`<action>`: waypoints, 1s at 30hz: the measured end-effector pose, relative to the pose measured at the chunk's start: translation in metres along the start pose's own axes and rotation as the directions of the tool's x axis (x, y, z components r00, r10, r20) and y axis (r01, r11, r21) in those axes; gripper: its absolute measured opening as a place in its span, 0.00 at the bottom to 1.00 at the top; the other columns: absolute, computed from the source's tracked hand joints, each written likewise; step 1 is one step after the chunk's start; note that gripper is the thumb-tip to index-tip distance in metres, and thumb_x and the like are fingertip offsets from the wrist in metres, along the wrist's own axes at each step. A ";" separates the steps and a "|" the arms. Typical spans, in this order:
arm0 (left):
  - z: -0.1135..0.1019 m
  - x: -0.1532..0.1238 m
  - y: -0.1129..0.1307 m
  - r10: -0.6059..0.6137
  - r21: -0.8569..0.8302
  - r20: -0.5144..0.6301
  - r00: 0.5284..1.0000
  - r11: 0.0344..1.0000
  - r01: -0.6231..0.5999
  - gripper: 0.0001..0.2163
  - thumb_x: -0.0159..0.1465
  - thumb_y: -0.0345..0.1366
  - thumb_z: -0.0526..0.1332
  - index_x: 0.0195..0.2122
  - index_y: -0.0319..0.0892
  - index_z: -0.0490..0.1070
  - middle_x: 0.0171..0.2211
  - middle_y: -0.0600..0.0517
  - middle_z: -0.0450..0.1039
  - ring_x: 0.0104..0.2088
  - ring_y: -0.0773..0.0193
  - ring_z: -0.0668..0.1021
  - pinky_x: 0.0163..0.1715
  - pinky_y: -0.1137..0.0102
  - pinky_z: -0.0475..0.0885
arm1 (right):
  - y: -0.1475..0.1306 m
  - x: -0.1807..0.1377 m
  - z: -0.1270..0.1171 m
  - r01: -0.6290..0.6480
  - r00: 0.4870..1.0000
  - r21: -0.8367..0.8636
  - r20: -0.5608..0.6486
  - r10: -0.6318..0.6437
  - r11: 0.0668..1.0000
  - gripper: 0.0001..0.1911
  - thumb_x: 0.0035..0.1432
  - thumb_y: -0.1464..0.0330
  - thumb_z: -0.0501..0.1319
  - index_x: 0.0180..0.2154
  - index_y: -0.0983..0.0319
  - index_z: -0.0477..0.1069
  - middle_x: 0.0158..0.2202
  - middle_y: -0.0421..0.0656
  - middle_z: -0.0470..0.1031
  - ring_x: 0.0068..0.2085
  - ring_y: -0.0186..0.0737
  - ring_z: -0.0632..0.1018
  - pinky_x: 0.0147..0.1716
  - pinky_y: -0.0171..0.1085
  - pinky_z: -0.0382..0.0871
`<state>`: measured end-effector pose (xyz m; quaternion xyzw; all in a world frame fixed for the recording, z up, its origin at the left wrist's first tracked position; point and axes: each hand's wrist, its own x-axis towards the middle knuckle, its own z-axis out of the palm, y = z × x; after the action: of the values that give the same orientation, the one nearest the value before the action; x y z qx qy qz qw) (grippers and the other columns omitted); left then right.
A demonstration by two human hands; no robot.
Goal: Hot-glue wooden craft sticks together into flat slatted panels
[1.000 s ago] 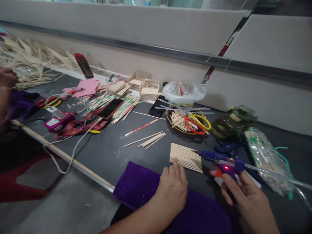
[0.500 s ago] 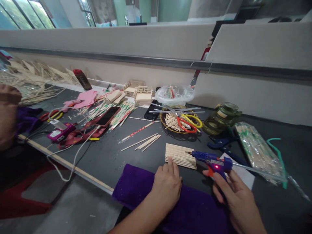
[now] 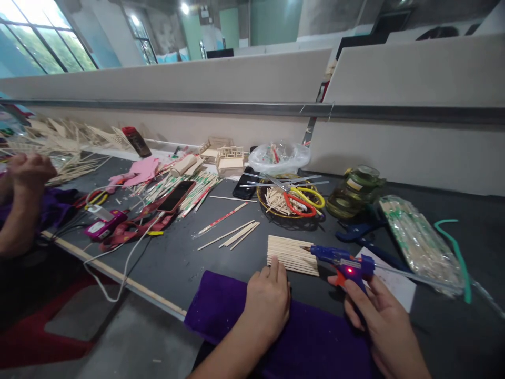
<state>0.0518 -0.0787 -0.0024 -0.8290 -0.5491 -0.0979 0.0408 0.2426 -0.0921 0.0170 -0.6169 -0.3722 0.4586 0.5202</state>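
Note:
My right hand (image 3: 379,321) is wrapped round the grip of a blue hot-glue gun (image 3: 341,259) with a red light lit; its nozzle touches the right edge of a flat mat of wooden sticks (image 3: 291,253). My left hand (image 3: 268,300) rests on a purple cloth (image 3: 221,310), its fingertips curled against the mat's near edge. A clear glue stick (image 3: 410,276) juts from the gun's back toward the right.
Loose sticks (image 3: 232,231), a basket with scissors (image 3: 294,200), a green jar (image 3: 353,192), bagged sticks (image 3: 420,242), phones, a cable and small wooden models crowd the dark bench (image 3: 173,258). Another person's hand (image 3: 29,171) works at the far left by a pile of sticks.
The view has tilted upward, showing more of the room behind. My hands and the glue gun keep their places at the stick mat. The other person's hand at the left shifted a little.

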 end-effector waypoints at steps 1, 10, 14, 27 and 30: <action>0.000 0.000 0.000 0.004 0.005 -0.002 1.000 1.000 -0.004 0.17 0.65 0.33 0.54 0.54 0.35 0.67 0.55 0.39 0.69 0.39 0.57 0.77 0.34 0.64 0.74 | 0.000 0.000 0.000 0.001 1.000 0.001 0.005 -0.001 1.000 0.24 0.52 0.54 0.65 0.47 0.59 0.68 0.40 0.46 0.79 0.16 0.24 0.61 0.14 0.30 0.53; -0.003 -0.001 0.000 0.014 0.008 -0.030 0.999 1.000 -0.014 0.17 0.65 0.33 0.54 0.53 0.35 0.68 0.54 0.40 0.70 0.39 0.57 0.77 0.35 0.64 0.74 | 0.006 0.000 -0.003 0.008 0.999 0.006 0.035 -0.008 1.000 0.23 0.55 0.56 0.63 0.50 0.58 0.67 0.42 0.47 0.78 0.17 0.24 0.61 0.15 0.30 0.54; -0.003 -0.001 -0.003 0.005 -0.058 -0.041 0.999 0.998 -0.007 0.16 0.65 0.33 0.54 0.52 0.37 0.69 0.56 0.41 0.69 0.39 0.59 0.77 0.37 0.64 0.75 | 0.007 0.000 -0.003 0.015 0.999 0.003 0.041 -0.015 1.000 0.23 0.56 0.56 0.63 0.51 0.58 0.66 0.42 0.46 0.78 0.17 0.24 0.61 0.15 0.30 0.53; -0.024 0.014 -0.053 -0.165 -0.491 -0.069 0.984 0.864 0.110 0.10 0.66 0.31 0.54 0.44 0.47 0.74 0.47 0.52 0.77 0.46 0.61 0.77 0.47 0.64 0.71 | 0.010 0.001 -0.008 0.008 1.000 0.010 0.013 -0.008 1.000 0.20 0.56 0.57 0.63 0.48 0.58 0.68 0.42 0.46 0.78 0.17 0.23 0.61 0.15 0.29 0.53; -0.034 0.031 -0.076 -0.244 -0.528 -0.058 0.968 0.831 0.177 0.09 0.64 0.31 0.55 0.39 0.46 0.74 0.41 0.53 0.78 0.40 0.62 0.77 0.42 0.67 0.71 | 0.011 0.000 -0.009 -0.002 0.999 -0.001 0.036 0.002 1.000 0.21 0.56 0.56 0.63 0.49 0.57 0.67 0.43 0.46 0.77 0.17 0.23 0.61 0.15 0.29 0.54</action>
<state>-0.0103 -0.0271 0.0345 -0.7359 -0.5868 -0.2967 -0.1615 0.2507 -0.0966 0.0064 -0.6094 -0.3810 0.4699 0.5125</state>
